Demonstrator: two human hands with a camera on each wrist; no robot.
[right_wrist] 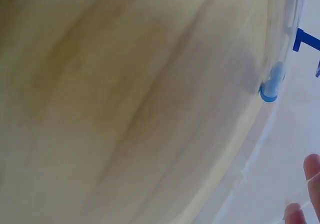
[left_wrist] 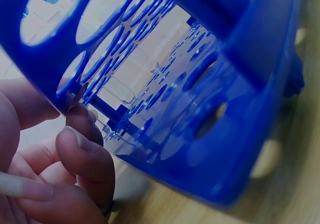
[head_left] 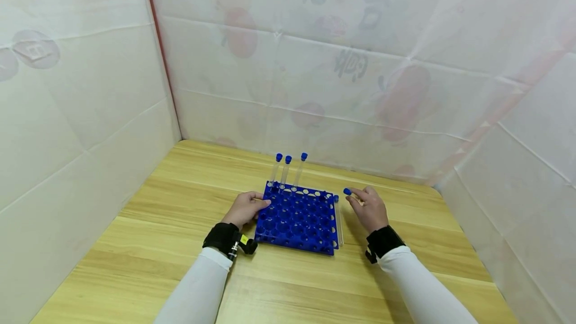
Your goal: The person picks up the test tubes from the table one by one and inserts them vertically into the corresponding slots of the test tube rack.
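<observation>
I see three tubes standing in the rack's far row. My left hand grips the rack's near-left edge. My right hand pinches a capped tube; one more tube lies between hand and rack. Most holes unfilled.

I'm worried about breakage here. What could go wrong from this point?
The three capped tubes stand at the far edge of the blue rack; if the left hand gripping that rack nudges it, they might tip. The loose tube lying on the table beside the rack might roll as the right hand works nearby.
</observation>
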